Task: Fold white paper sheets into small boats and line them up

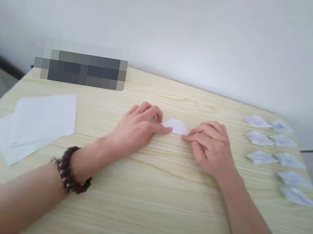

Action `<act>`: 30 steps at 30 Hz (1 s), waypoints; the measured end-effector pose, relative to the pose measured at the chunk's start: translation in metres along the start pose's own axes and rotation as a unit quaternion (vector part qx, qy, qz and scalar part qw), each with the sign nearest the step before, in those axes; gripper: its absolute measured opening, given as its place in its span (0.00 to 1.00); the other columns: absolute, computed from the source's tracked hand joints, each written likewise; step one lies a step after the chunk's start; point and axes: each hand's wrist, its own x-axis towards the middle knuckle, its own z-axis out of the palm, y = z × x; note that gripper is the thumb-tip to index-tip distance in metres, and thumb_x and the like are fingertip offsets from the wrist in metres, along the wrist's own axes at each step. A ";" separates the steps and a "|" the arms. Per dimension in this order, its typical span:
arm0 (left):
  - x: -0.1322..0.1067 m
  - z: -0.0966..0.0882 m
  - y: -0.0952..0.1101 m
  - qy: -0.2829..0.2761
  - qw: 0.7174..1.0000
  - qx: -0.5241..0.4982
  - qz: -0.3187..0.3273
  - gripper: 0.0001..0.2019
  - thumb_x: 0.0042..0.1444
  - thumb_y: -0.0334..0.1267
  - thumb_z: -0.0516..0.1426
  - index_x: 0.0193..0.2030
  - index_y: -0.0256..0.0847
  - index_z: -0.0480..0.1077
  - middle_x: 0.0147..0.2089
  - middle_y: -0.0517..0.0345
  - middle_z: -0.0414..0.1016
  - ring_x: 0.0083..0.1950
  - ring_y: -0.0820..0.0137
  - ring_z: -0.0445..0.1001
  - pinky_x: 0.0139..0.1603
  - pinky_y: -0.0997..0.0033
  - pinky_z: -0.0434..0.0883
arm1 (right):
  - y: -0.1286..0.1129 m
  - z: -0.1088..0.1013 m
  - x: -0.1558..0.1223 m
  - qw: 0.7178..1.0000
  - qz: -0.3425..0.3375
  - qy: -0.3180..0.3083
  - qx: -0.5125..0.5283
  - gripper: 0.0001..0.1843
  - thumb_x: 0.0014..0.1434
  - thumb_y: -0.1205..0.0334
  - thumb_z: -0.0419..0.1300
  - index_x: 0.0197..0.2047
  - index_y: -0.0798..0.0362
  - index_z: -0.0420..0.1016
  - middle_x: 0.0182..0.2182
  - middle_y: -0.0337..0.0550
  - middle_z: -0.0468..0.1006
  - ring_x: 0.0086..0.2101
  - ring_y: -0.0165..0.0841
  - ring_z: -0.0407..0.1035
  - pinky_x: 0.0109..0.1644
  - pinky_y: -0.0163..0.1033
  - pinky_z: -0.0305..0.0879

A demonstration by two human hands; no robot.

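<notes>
A small folded piece of white paper (177, 127) lies on the table between my hands, shaped like a trapezoid with a flat top edge. My left hand (140, 126) pinches its left end, the thumb lying over the front of the paper and the other fingers curled behind. At the right corner, the fingertips of my right hand (211, 147) press together on the paper's edge. Both ends of the sheet are partly covered by fingers. A dark beaded bracelet circles my left wrist.
Loose white sheets (44, 121) overlap at the left of the wooden table (141, 209). Several folded paper pieces (260, 139) stand in rows along the right side. A pixelated dark block (83, 70) covers the back left, and a pale wall (188, 31) rises behind.
</notes>
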 end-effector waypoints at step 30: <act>0.000 -0.005 -0.006 0.056 0.995 -0.057 0.060 0.09 0.66 0.36 0.52 0.41 0.37 0.74 0.39 0.54 0.78 0.40 0.70 0.74 0.42 0.70 0.71 | 0.003 0.011 -0.003 0.998 -0.026 0.035 0.035 0.07 0.61 0.66 0.62 0.42 0.55 0.80 0.36 0.48 0.77 0.36 0.33 0.70 0.40 0.41 0.70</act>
